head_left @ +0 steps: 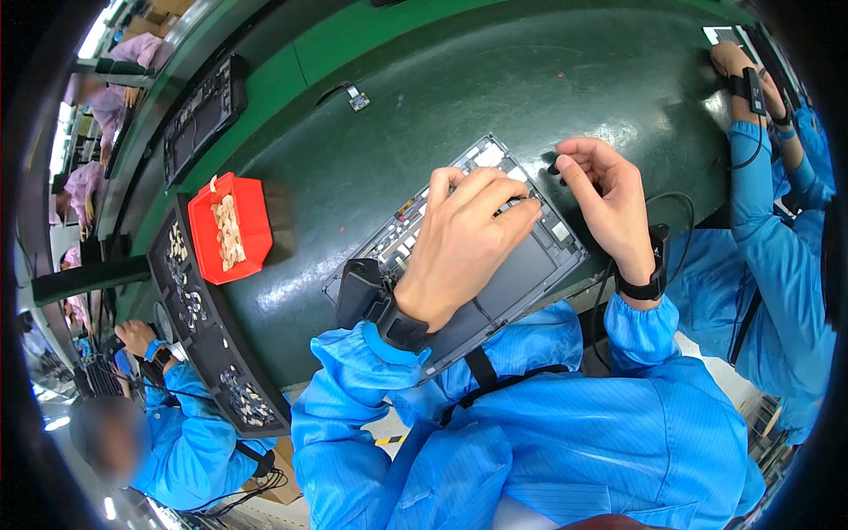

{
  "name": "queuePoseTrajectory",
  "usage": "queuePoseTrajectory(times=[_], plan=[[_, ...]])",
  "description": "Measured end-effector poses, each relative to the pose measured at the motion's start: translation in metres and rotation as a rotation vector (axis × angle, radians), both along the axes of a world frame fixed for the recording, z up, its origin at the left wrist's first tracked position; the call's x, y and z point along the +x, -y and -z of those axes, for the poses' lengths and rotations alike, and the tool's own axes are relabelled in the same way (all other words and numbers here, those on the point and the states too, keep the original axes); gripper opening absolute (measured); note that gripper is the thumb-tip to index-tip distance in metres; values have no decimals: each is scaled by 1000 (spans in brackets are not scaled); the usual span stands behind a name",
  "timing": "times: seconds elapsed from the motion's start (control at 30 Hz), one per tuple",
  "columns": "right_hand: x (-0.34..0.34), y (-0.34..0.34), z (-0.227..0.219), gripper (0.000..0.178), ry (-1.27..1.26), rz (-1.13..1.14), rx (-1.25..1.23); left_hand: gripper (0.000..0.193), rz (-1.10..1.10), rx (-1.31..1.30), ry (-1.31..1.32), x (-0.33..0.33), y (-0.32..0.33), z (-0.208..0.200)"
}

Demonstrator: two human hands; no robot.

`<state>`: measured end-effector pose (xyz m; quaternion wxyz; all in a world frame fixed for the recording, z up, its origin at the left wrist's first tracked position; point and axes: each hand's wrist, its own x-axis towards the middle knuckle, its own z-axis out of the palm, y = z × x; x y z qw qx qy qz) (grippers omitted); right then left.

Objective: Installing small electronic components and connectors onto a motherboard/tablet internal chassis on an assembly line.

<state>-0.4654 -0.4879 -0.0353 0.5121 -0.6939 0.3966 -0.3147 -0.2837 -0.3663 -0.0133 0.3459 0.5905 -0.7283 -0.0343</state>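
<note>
A thin grey laptop chassis (521, 265) lies tilted across the front of the bench, with small parts and a board along its far side. My left hand (468, 238) is over the chassis, its fingers bent and closed towards the far right part of the frame; what they hold, if anything, is hidden beneath them. Just beyond the chassis's right edge is my right hand (614, 203), thumb and forefinger brought together. At their tips shows a small dark piece (554, 165), too small to name. Both of my wrists carry black straps.
A red bin (262, 218) of small beige pieces stands at left, beside a black tray (208, 340) of small parts. Another chassis (205, 115) rests at far left. A small connector board (357, 98) lies on the green bench (424, 79). Co-workers' arms (760, 194) are at right and lower left.
</note>
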Motion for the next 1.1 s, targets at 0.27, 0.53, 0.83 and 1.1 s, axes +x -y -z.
queuePoseTrajectory(times=[0.27,0.53,0.83,1.1], plan=[[6,-9,-22,23,-220,-288,-62,65,-218,211,256,-27,-28,-18],[-1,-31,-24,12,1,-310,177,79,-220,252,194,-54,-65,-3],[6,-41,-30,21,-453,-283,-464,53,-119,186,-247,-30,-93,-18],[35,-46,-84,29,42,-259,271,51,-368,-151,-404,9,-126,-40]])
